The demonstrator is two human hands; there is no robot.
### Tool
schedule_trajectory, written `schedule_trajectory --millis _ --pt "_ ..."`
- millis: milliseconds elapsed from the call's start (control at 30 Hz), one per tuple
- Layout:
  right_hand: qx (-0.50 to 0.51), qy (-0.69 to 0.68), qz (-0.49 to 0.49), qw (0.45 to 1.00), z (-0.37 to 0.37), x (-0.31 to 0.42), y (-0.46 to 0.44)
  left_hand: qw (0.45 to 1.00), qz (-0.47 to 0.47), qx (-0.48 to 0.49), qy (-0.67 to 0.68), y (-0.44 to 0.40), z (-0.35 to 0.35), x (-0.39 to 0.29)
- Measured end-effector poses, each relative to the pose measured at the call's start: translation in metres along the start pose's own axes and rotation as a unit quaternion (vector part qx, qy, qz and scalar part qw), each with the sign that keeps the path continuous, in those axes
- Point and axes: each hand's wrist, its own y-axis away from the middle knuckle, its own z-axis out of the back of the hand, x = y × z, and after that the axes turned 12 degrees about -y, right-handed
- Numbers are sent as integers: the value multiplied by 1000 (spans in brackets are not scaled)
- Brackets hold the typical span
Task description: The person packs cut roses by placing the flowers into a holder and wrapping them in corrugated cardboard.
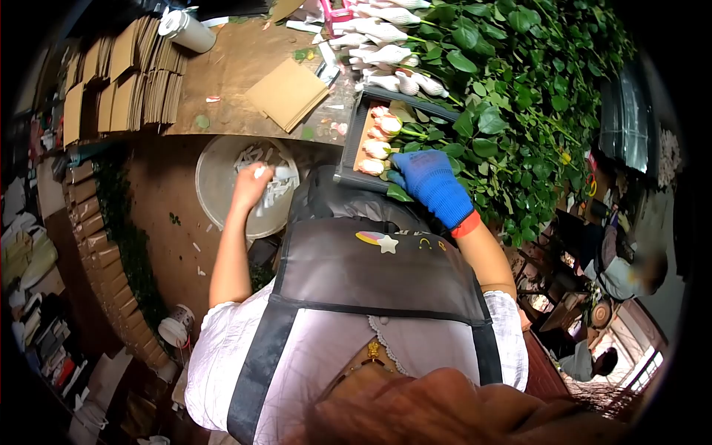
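Note:
My bare left hand (pixel 254 185) is closed over a white bucket (pixel 204 182), with a small white piece (pixel 259 172) showing at the fingers. Similar white pieces (pixel 278 196) lie inside the bucket. My right hand (pixel 430 176), in a blue knit glove, is at the front of a dark-framed tray (pixel 351 141). Its fingers are bent around the base of the nearest pale pink rose (pixel 371 166); the palm side is hidden. Several other roses (pixel 386 124) lie in a row against brown cardboard in the tray, stems pointing right among leaves.
Leafy stems (pixel 519 111) cover the table's right side, with white-netted buds (pixel 382 53) at the back. Cardboard sheets (pixel 288 93) lie on the wooden table (pixel 222 81). Folded cardboard stacks (pixel 126 74) and a white canister (pixel 187 31) stand left. Other people (pixel 627 274) are far right.

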Motion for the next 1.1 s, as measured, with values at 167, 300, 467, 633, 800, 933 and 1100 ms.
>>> schedule_trajectory --millis 167,300,467,633,800,933,1100 --pt "41 15 -3 999 7 5 -7 942 -246 -104 -201 8 -1 -63" --pt "56 35 3 998 15 6 -9 918 -388 52 -60 -4 -2 -155" --pt "43 19 -11 999 20 5 1 908 -395 124 -68 -30 -17 -159" --pt "27 11 18 999 15 2 1 916 -360 170 -44 -29 -19 -166" --pt "110 65 -3 992 27 20 -17 909 -378 167 -46 -37 -27 -165" --pt "106 63 4 992 23 15 -21 921 -352 156 -53 -34 -26 -178" --pt "55 21 17 998 28 9 -1 918 -377 94 -78 -24 -46 -175"
